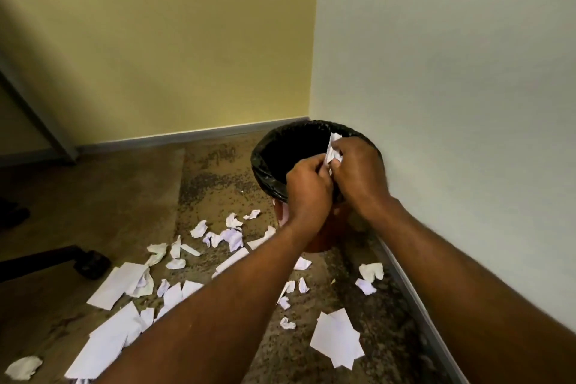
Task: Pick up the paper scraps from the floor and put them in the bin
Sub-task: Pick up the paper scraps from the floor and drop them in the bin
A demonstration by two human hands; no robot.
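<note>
A round bin [268, 146] lined with a black bag stands in the corner of the room. Both my hands hover over its open mouth. My right hand [358, 174] grips crumpled white paper scraps [333, 151] above the bin. My left hand [307, 187] is curled beside it, its fingers pinching the same wad of scraps. Several more white paper scraps [232, 237] lie scattered on the speckled brown floor in front of the bin, including a larger torn sheet [338, 338] near the right wall.
A white wall [452, 103] runs along the right with a grey skirting board [414, 299]; a yellow wall is behind the bin. A dark chair leg with a castor [90, 263] sits at the left. A grey post [37, 115] leans at the far left.
</note>
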